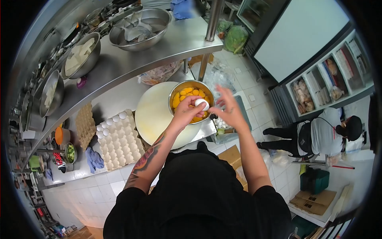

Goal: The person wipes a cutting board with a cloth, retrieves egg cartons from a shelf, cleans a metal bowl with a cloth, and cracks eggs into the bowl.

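Observation:
My left hand (185,112) is closed on a white egg (202,104), held over a steel bowl (171,93). In the bowl lie several raw egg yolks (190,93). To the right of the egg, my right hand (230,109) is open, its fingers spread and a little blurred, with nothing visible in it. The bowl stands by the edge of a round, pale board (153,107). Left of the board is a cardboard egg tray (119,141), mostly vacant cups, with several white eggs (106,126) at its far left corner.
Below my right hand, a container holds what look like white eggshells (221,123). A steel shelf (175,49) with bowls crosses above the counter. A blue cloth (94,158) lies left of the tray. On the right, a person (318,133) stands near an open chest of food (318,85).

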`<state>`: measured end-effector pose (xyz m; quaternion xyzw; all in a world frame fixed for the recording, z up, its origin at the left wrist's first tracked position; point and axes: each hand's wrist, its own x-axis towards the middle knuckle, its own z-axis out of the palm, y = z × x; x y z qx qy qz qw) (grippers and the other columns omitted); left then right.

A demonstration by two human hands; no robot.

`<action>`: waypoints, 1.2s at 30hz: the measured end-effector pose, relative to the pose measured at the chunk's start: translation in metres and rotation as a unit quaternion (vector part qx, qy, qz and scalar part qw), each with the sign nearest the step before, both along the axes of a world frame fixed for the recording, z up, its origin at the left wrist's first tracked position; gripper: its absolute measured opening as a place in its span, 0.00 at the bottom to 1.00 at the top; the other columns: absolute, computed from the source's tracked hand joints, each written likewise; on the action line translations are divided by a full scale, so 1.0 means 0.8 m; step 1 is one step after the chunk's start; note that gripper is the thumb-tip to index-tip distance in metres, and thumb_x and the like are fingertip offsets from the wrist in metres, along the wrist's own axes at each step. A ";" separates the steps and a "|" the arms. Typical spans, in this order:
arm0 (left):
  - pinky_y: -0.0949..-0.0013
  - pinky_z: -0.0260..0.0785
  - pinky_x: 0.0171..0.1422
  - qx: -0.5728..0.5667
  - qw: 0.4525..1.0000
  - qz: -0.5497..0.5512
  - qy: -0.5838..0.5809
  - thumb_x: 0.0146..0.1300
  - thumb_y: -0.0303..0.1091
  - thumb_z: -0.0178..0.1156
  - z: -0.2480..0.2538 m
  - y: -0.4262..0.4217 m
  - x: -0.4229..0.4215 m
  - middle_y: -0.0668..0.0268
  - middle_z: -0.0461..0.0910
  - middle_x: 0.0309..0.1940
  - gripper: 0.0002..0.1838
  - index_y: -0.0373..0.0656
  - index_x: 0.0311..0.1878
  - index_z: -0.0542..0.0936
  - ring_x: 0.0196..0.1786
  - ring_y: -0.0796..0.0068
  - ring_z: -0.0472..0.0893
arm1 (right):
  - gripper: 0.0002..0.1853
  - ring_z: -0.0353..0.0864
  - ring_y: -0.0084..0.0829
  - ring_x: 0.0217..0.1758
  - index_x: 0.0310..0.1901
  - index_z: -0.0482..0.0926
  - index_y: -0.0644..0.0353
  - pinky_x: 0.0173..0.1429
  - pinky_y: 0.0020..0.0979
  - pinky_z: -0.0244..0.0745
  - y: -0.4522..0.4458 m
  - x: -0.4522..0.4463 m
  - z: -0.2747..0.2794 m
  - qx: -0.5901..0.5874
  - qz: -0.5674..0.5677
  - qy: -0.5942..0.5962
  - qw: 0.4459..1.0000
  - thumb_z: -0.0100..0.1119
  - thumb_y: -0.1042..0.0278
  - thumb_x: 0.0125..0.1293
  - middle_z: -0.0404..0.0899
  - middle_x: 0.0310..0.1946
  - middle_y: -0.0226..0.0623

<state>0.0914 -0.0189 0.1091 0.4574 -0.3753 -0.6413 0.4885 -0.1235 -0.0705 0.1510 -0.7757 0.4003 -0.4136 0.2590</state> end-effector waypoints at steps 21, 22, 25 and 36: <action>0.70 0.78 0.51 -0.020 0.985 0.170 0.003 0.82 0.42 0.52 0.011 0.092 0.120 0.65 0.82 0.40 0.21 0.40 0.68 0.76 0.40 0.78 0.81 | 0.17 0.71 0.21 0.32 0.61 0.71 0.55 0.35 0.27 0.69 -0.069 0.078 -0.023 0.256 0.074 -0.195 0.944 0.57 0.57 0.80 0.78 0.38 0.28; 0.70 0.78 0.52 -0.022 0.984 0.177 0.005 0.82 0.42 0.51 0.013 0.093 0.122 0.65 0.82 0.40 0.20 0.40 0.67 0.76 0.40 0.79 0.81 | 0.17 0.71 0.21 0.32 0.60 0.71 0.56 0.36 0.27 0.70 -0.066 0.082 -0.026 0.165 0.062 -0.105 0.979 0.57 0.56 0.80 0.77 0.38 0.27; 0.71 0.77 0.52 -0.034 0.984 0.177 0.004 0.82 0.42 0.51 0.026 0.098 0.121 0.65 0.82 0.39 0.20 0.40 0.68 0.76 0.39 0.79 0.81 | 0.17 0.82 0.37 0.37 0.60 0.69 0.56 0.42 0.37 0.76 -0.054 0.092 -0.019 0.087 0.058 -0.018 0.994 0.57 0.58 0.79 0.81 0.39 0.41; 0.72 0.76 0.52 -0.091 0.991 0.094 -0.001 0.82 0.38 0.52 0.007 0.111 0.064 0.64 0.82 0.39 0.19 0.39 0.68 0.74 0.41 0.77 0.81 | 0.21 0.86 0.56 0.43 0.61 0.70 0.50 0.44 0.51 0.81 -0.025 0.114 0.004 -0.051 0.059 0.323 0.943 0.57 0.49 0.76 0.84 0.44 0.51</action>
